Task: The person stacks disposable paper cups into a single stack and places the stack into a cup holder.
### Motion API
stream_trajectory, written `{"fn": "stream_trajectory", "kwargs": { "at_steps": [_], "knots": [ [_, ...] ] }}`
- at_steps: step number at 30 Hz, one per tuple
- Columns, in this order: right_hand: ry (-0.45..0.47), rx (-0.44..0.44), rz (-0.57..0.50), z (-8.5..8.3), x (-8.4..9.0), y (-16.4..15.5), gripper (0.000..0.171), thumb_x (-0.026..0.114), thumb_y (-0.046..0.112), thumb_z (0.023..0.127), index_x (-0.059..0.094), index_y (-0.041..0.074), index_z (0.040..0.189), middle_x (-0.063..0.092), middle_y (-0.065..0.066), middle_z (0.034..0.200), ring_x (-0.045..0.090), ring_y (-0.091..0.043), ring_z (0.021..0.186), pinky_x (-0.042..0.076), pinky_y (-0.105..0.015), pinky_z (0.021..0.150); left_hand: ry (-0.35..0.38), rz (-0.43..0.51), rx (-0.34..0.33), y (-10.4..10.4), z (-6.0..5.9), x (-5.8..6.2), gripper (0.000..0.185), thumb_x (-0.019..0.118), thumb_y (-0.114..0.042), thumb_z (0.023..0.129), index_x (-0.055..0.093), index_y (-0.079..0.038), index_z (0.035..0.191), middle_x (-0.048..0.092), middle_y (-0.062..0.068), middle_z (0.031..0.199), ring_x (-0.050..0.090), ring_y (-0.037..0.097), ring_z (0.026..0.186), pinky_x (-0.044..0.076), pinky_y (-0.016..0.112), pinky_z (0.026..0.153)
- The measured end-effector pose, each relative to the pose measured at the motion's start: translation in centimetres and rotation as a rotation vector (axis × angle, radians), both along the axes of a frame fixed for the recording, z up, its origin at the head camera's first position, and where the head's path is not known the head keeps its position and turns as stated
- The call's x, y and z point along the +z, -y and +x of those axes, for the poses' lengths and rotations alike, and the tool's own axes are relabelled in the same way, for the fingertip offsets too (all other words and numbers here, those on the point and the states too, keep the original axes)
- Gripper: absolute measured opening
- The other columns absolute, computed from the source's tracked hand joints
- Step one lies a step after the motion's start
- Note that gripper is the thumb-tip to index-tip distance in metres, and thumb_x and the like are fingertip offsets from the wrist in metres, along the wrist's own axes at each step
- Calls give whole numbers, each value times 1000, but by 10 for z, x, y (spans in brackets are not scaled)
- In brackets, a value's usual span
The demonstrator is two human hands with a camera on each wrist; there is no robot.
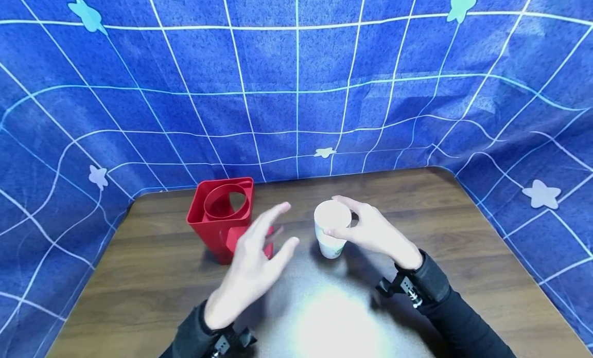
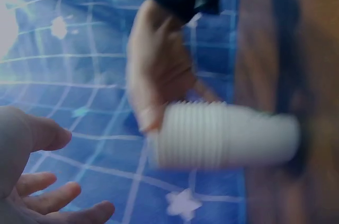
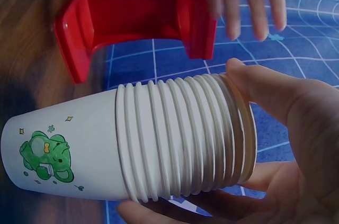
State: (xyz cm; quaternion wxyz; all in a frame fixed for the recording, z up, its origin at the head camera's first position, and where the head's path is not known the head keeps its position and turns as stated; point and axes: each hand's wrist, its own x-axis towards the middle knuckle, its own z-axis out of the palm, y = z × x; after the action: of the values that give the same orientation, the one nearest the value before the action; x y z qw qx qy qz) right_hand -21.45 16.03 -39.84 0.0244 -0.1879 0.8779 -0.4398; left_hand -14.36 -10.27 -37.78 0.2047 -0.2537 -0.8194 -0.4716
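Observation:
A stack of nested white paper cups (image 1: 331, 245) stands upright on the table, a green cartoon animal printed on the outermost cup (image 3: 58, 144). My right hand (image 1: 370, 227) holds the stack near its top rims, the thumb on one side and fingers on the other. My left hand (image 1: 252, 265) is raised in front of a red plastic container (image 1: 210, 234), fingers spread and holding nothing. Inside the container's square mouth sits a round red ring (image 1: 208, 198). A curved red piece juts from its front, partly hidden by the left hand.
The wooden table (image 1: 153, 281) has a bright glare near its front. A blue cloth (image 1: 278, 111) with white grid lines and stars rises behind the table and along both sides.

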Motion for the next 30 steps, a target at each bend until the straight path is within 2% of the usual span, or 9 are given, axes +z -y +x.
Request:
{"fn": "stream_trajectory", "kwargs": {
  "at_steps": [5, 9, 13, 17, 20, 24, 25, 28, 30],
  "knots": [
    [5, 3, 0, 0, 0, 0, 81, 82, 45, 85, 50, 12, 152, 61, -8, 145, 59, -23, 129, 50, -46, 107, -162, 43, 53, 26, -4, 26, 60, 79, 6, 84, 61, -6, 140, 65, 9, 138, 65, 18, 120, 56, 28, 102],
    [1, -6, -2, 2, 0, 0, 81, 84, 43, 84, 51, 10, 151, 60, -10, 146, 58, -24, 130, 50, -47, 107, -249, 150, 53, 49, -15, 38, 60, 75, 18, 80, 64, 0, 136, 64, 14, 137, 59, 21, 132, 54, 31, 105],
    [-2, -8, -8, 2, 1, 0, 81, 85, 40, 83, 52, 9, 149, 61, -10, 145, 59, -23, 128, 51, -47, 106, -242, 133, 224, 73, -23, 43, 56, 74, 12, 85, 64, -5, 137, 64, 11, 139, 54, 21, 137, 49, 23, 110],
    [-7, -5, -6, 2, 1, 0, 81, 85, 41, 83, 53, 8, 149, 62, -10, 143, 60, -23, 126, 51, -47, 104, -169, 43, 440, 96, -30, 38, 52, 76, -6, 90, 63, -12, 141, 63, 9, 142, 57, 25, 132, 44, 10, 106],
    [-7, -9, -4, 2, 1, 1, 81, 84, 41, 83, 53, 8, 149, 61, -11, 145, 59, -24, 129, 51, -46, 106, -45, 19, 527, 108, -34, 29, 53, 75, -15, 93, 60, -15, 144, 61, 9, 146, 58, 30, 132, 49, 21, 109],
    [-4, -4, -11, 1, 0, 0, 80, 84, 40, 83, 53, 8, 149, 61, -11, 145, 59, -24, 130, 50, -46, 106, 108, 54, 576, 115, -37, 16, 54, 72, -19, 95, 57, -17, 147, 60, 8, 148, 59, 33, 134, 51, 47, 103],
    [-5, 0, -10, 0, 0, 0, 79, 84, 39, 83, 52, 8, 149, 62, -10, 144, 59, -24, 129, 51, -46, 106, 132, 74, 579, 116, -37, 13, 53, 71, -19, 96, 57, -17, 147, 61, 9, 147, 60, 33, 133, 51, 48, 102],
    [2, 4, -11, 0, 0, 1, 79, 84, 40, 84, 52, 8, 149, 62, -10, 143, 60, -24, 127, 51, -45, 105, 174, 97, 589, 118, -37, 7, 51, 69, -20, 97, 57, -16, 147, 62, 9, 145, 61, 31, 132, 51, 45, 105],
    [10, 6, -12, 0, 1, 1, 80, 83, 40, 84, 51, 8, 150, 62, -11, 144, 60, -25, 128, 51, -45, 104, 183, 100, 591, 118, -37, 3, 50, 67, -20, 98, 58, -15, 147, 64, 10, 143, 63, 28, 128, 53, 30, 106]
  ]
}}
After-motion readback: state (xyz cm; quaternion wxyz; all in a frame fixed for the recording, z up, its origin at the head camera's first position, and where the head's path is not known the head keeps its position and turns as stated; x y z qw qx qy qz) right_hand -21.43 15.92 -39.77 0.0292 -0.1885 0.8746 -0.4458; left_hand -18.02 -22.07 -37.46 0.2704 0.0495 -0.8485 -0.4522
